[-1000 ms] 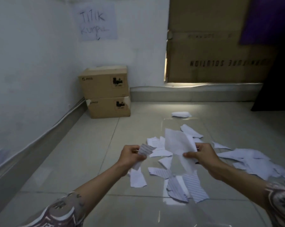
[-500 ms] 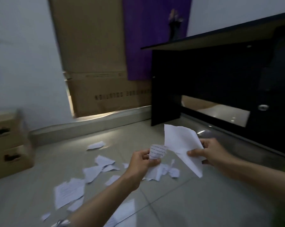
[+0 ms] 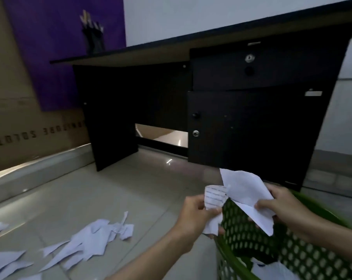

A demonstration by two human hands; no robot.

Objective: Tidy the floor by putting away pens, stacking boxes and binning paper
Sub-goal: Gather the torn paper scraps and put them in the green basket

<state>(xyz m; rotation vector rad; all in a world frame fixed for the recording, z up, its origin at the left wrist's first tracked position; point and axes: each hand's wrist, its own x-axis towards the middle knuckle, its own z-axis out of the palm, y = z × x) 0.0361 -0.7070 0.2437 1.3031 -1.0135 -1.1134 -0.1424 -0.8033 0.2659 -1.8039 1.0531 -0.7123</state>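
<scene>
My left hand [image 3: 193, 214] grips a small lined paper scrap [image 3: 214, 198] at the left rim of a green mesh bin [image 3: 304, 257]. My right hand [image 3: 282, 209] pinches a larger plain white torn sheet [image 3: 246, 196] over the bin's open top. White paper [image 3: 276, 269] lies inside the bin at the bottom. Several torn paper pieces [image 3: 94, 239] are scattered on the tiled floor to the lower left. A dark pen holder [image 3: 93, 35] with pens stands on the desk top at the upper left.
A black desk [image 3: 252, 128] with a drawer and a cabinet door stands right behind the bin. A large cardboard box [image 3: 15, 122] and a purple sheet [image 3: 66, 47] lean on the wall to the left. A raised ledge [image 3: 39, 168] runs along that wall.
The view has swung right from the floor corner with stacked boxes to the desk. Both hands carried their paper pieces along and now hold them over the green bin, which has come into view.
</scene>
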